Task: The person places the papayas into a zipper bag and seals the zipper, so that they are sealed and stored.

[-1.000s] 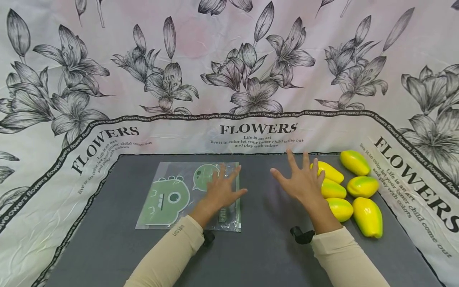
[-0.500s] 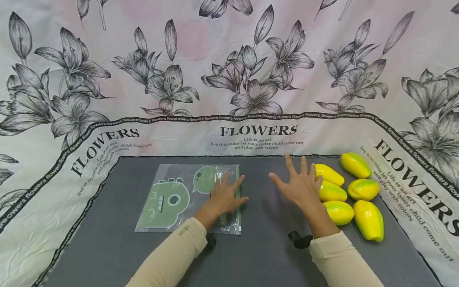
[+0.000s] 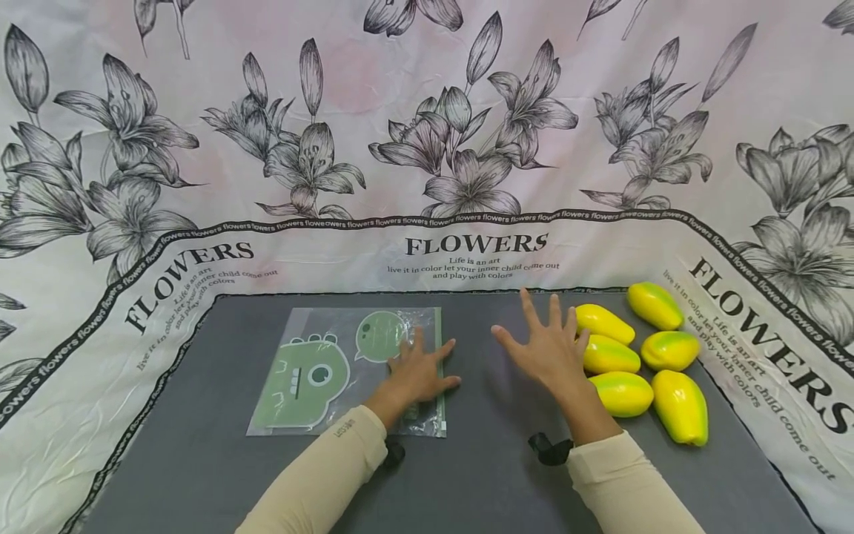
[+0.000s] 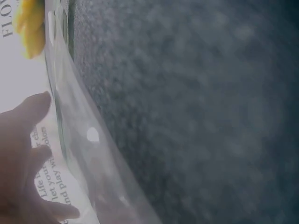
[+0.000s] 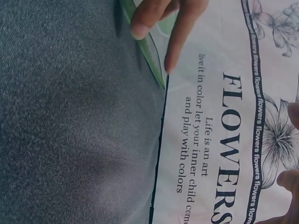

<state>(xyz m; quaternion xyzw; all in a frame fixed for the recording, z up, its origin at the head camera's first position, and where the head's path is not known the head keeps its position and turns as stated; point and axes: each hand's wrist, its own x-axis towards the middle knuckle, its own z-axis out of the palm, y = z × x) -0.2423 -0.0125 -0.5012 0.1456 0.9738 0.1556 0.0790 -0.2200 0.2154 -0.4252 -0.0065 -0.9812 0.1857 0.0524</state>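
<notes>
My left hand (image 3: 419, 372) is spread with straight fingers over the right part of a clear zip bag (image 3: 360, 386) printed with a green one-eyed monster and a smaller green figure. In the left wrist view the fingers stand apart from the bag (image 4: 88, 154), holding nothing. My right hand (image 3: 548, 352), fingers also spread, hovers between the bag and a group of yellow-green mangoes (image 3: 610, 354). It covers the left edge of some mangoes and grips none. Fingers of the left hand show near the bag's green edge (image 5: 149, 58) in the right wrist view.
Several mangoes lie in two loose rows at the right of the grey table (image 3: 200, 415); the nearest one (image 3: 680, 408) is toward the front. A white cloth (image 3: 480, 256) printed with flowers and lettering rises behind the table and along both sides. Black straps (image 3: 550, 449) sit at the wrists.
Both hands stay spread and have sunk slightly toward the front in the head view; the right hand has also shifted a little left. The bag and mangoes stay in place on the table.
</notes>
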